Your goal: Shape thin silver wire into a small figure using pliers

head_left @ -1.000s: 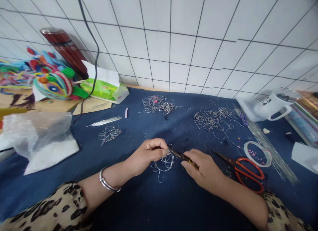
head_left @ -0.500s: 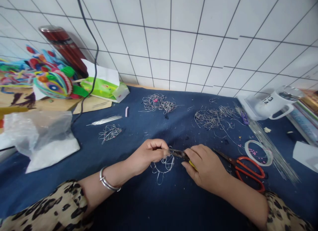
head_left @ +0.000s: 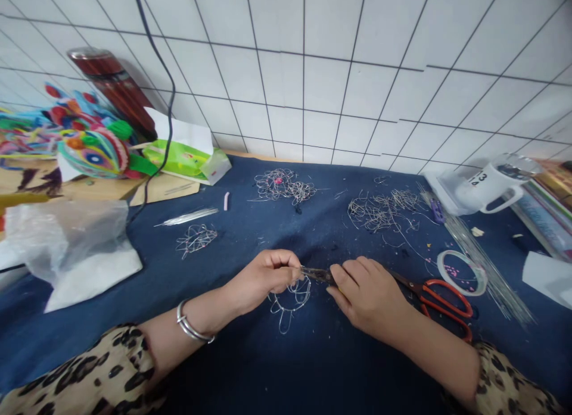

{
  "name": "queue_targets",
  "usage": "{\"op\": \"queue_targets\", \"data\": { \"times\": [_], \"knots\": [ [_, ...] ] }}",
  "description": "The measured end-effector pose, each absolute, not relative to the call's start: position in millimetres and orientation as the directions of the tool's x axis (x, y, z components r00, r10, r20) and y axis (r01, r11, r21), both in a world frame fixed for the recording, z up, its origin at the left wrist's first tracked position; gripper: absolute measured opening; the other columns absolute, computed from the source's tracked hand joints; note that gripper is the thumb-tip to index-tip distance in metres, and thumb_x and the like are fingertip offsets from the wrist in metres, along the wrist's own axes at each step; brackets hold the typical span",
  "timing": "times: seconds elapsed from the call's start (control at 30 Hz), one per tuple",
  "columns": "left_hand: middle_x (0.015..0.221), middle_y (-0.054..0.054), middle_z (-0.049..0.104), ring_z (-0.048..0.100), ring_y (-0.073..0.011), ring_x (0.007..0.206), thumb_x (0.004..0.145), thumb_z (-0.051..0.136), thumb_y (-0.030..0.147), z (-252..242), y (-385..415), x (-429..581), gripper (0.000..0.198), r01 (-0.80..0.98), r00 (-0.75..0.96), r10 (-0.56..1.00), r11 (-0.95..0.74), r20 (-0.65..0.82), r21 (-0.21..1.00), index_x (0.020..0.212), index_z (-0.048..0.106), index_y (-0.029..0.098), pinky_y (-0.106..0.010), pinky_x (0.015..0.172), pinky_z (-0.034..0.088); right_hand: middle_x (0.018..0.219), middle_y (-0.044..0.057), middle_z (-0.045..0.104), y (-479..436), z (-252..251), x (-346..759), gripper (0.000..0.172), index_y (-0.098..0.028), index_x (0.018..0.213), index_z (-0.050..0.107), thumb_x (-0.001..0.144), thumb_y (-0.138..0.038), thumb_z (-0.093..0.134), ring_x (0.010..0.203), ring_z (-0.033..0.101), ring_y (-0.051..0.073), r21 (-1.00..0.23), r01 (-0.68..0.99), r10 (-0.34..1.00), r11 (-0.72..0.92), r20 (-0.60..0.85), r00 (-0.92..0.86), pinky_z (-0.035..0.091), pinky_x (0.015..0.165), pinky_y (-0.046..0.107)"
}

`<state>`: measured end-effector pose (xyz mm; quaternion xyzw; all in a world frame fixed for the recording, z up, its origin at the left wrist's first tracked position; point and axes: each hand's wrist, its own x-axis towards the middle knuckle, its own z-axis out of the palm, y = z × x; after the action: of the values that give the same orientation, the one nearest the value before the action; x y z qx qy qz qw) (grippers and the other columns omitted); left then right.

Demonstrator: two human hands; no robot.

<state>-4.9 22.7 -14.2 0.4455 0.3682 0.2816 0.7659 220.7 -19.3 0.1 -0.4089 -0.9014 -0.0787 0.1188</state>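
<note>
Two hands meet over the blue cloth of the desk (head_left: 277,367), close to its near edge. The left hand (head_left: 268,276) has its grip pinched shut on the upper edge of a looped wire form (head_left: 289,300), thumb and fingertips together. The rest of the form lies flat on the cloth below the knuckles — a hold that seems meant to steady the one spot being worked and let the desk carry the rest. The right hand (head_left: 369,296) has its grip closed round the handles of a pair of small pliers (head_left: 318,275). Their dark nose points left and reaches the wire right at the left fingertips; whether it actually bites on the wire is too small to tell. Both wrists sit low to the cloth, likely for fine control.

Supplies lie in an arc within reach. Red-handled scissors (head_left: 440,302) lie with their blades running up to the right hand, with a tape roll (head_left: 461,273) just past them. A long bundle of straight wires (head_left: 482,263) lies at the right, and tangled wire heaps (head_left: 382,208) sit farther back — apart from the working spot. A white mug (head_left: 489,183) stands well apart at the far right, and a plastic bag (head_left: 67,236) sits at the left.
</note>
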Motion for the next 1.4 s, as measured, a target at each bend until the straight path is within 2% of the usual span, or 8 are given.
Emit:
{"op": "queue_targets", "data": {
  "times": [0.2,0.3,0.5,0.67,0.83,1.13,1.3,1.4],
  "knots": [
    [0.049,0.006,0.043,0.026,-0.0023,0.040,0.074,0.059,0.013,-12.9,22.4,-3.8,0.006,-0.123,0.563,0.755,0.478,-0.336,0.870,0.069,0.058,0.011,-0.019,0.040,0.014,0.081,0.008,0.054,-20.2,-4.8,221.1,0.031,-0.011,0.107,0.054,0.086,-0.031,0.044,0.074,0.046,0.020,0.051,0.753,0.712,0.655,0.291,-0.639,0.040,0.065,0.034],
    [0.049,0.006,0.042,0.026,-0.0024,0.040,0.074,0.059,0.013,-13.0,22.5,-3.5,0.006,-0.120,0.565,0.753,0.479,-0.337,0.870,0.068,0.058,0.011,-0.019,0.041,0.014,0.081,0.008,0.055,-20.2,-6.6,219.8,0.029,-0.012,0.105,0.055,0.086,-0.031,0.043,0.074,0.048,0.019,0.012,0.761,0.724,0.649,0.297,-0.622,0.041,0.065,0.033],
    [0.053,0.005,0.044,0.025,-0.0028,0.042,0.075,0.062,0.019,-14.4,24.5,-4.3,0.009,-0.093,0.570,0.754,0.454,-0.327,0.886,0.073,0.058,0.011,-0.020,0.042,0.015,0.078,0.006,0.056,-21.6,-7.5,216.2,0.024,-0.014,0.099,0.057,0.087,-0.029,0.043,0.073,0.052,0.015,-0.236,0.776,0.807,0.584,0.268,-0.526,0.043,0.067,0.028],
    [0.054,0.006,0.041,0.024,-0.0034,0.044,0.077,0.061,0.021,-15.8,24.8,-4.9,0.011,-0.096,0.571,0.766,0.420,-0.296,0.902,0.073,0.058,0.011,-0.020,0.043,0.015,0.076,0.003,0.055,-25.2,-3.6,213.4,0.022,-0.016,0.096,0.057,0.088,-0.029,0.041,0.068,0.052,0.013,-0.460,0.754,0.876,0.469,0.135,-0.462,0.043,0.064,0.026],
    [0.054,0.005,0.044,0.026,-0.0032,0.043,0.075,0.060,0.016,-15.2,24.6,-6.3,0.006,-0.114,0.569,0.762,0.444,-0.308,0.889,0.072,0.059,0.011,-0.020,0.043,0.015,0.076,0.003,0.054,-26.3,-0.8,212.6,0.021,-0.017,0.094,0.056,0.088,-0.030,0.041,0.069,0.051,0.013,-0.559,0.725,0.887,0.403,0.044,-0.459,0.042,0.064,0.026],
    [0.049,0.005,0.041,0.026,-0.0027,0.040,0.073,0.058,0.011,-13.2,25.4,-8.1,0.006,-0.129,0.609,0.718,0.509,-0.337,0.851,0.067,0.058,0.010,-0.020,0.042,0.015,0.086,0.006,0.055,-20.8,2.2,216.9,0.025,-0.014,0.102,0.053,0.087,-0.031,0.042,0.077,0.050,0.016,-0.534,0.677,0.831,0.506,0.091,-0.549,0.044,0.070,0.030],
    [0.048,0.005,0.042,0.026,-0.0031,0.039,0.073,0.056,0.011,-11.4,27.1,-8.8,0.006,-0.084,0.630,0.691,0.514,-0.354,0.854,0.067,0.058,0.011,-0.020,0.041,0.015,0.091,0.010,0.055,-18.7,1.2,217.9,0.026,-0.012,0.103,0.053,0.085,-0.029,0.045,0.086,0.049,0.021,-0.285,0.730,0.783,0.621,0.193,-0.591,0.042,0.076,0.037],
    [0.049,0.005,0.043,0.027,-0.0032,0.040,0.073,0.056,0.011,-11.3,27.8,-9.5,0.006,-0.060,0.635,0.684,0.508,-0.360,0.859,0.068,0.059,0.011,-0.020,0.041,0.015,0.089,0.011,0.055,-17.5,0.5,219.6,0.028,-0.011,0.105,0.054,0.086,-0.030,0.044,0.084,0.048,0.022,-0.142,0.737,0.747,0.660,0.228,-0.624,0.041,0.076,0.039]
  ]
}}
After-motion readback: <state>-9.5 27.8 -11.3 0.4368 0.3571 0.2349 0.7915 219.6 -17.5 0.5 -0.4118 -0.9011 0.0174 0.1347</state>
